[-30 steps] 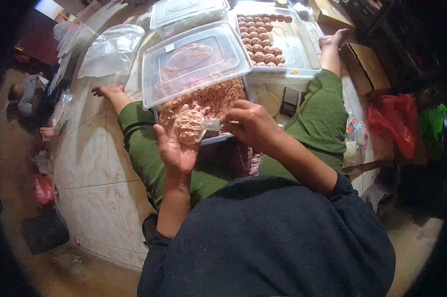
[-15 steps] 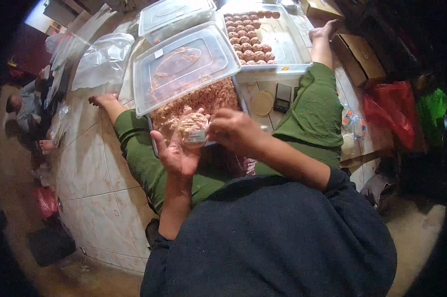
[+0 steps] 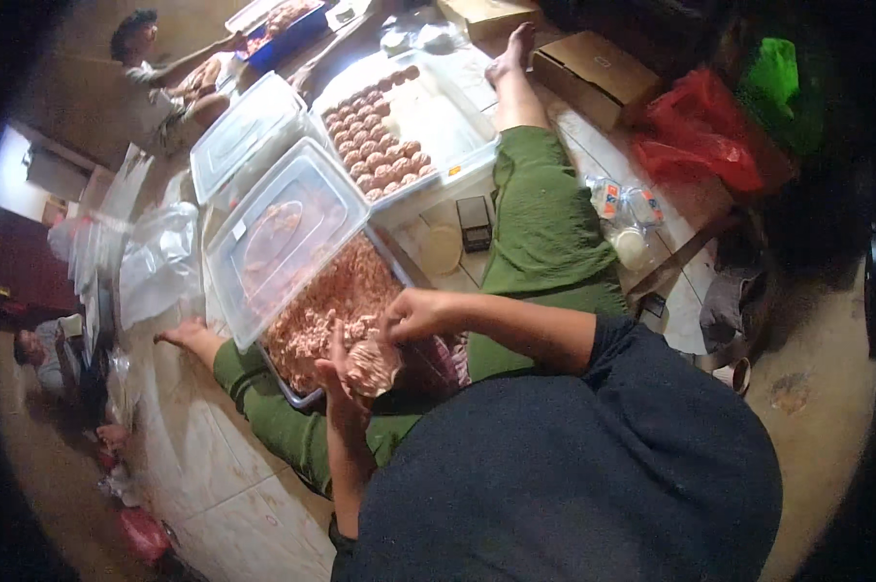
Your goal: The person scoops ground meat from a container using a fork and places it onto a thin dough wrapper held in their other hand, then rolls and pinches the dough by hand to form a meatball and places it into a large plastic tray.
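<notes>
Partly done, with plenty remaining

Loose mince [image 3: 307,315] lies beyond the left hand [image 3: 345,390], which cradles a round portion [image 3: 375,369]. Farther out, shaped balls [image 3: 372,141] fill one side of the tray [image 3: 443,121]. The right hand [image 3: 416,315] curls beside the portion; whether it grips anything, I cannot tell. Since the earlier frame, the view has swung, bringing in a person [image 3: 152,82] far beyond the left hand.

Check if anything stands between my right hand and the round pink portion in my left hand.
Nothing visible does: the right hand is just beside the round pink portion, which the left hand holds; contact is unclear.
</notes>
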The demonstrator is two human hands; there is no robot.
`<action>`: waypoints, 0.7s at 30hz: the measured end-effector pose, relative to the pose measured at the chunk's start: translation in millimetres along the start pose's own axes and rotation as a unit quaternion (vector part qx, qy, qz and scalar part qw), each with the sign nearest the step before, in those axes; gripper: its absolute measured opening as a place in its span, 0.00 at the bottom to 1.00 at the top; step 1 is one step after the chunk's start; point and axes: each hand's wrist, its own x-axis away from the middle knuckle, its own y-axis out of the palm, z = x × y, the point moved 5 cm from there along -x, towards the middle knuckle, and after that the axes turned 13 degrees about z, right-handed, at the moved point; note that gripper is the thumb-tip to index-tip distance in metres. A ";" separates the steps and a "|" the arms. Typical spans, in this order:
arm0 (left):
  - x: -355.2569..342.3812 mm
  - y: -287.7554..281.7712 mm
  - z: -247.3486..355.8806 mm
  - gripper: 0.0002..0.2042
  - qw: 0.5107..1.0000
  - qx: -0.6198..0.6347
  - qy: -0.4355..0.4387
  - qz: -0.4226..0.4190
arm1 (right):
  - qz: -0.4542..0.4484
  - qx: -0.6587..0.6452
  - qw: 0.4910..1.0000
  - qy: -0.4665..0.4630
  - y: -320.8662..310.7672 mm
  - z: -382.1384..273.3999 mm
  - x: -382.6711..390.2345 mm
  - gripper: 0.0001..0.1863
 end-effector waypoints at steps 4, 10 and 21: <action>-0.7 -4.7 -13.2 0.45 1.000 -0.003 -0.026 0.018 | 0.021 0.123 0.991 -0.055 -1.0 -14.7 7.4 0.12; 4.7 12.1 32.1 0.41 0.991 -0.090 0.089 0.051 | 0.073 -0.163 0.984 0.020 -3.0 -21.0 6.6 0.09; 11.6 37.4 65.6 0.37 0.948 -0.078 0.307 0.027 | 0.052 -0.257 0.964 -0.053 1.7 -95.4 43.3 0.17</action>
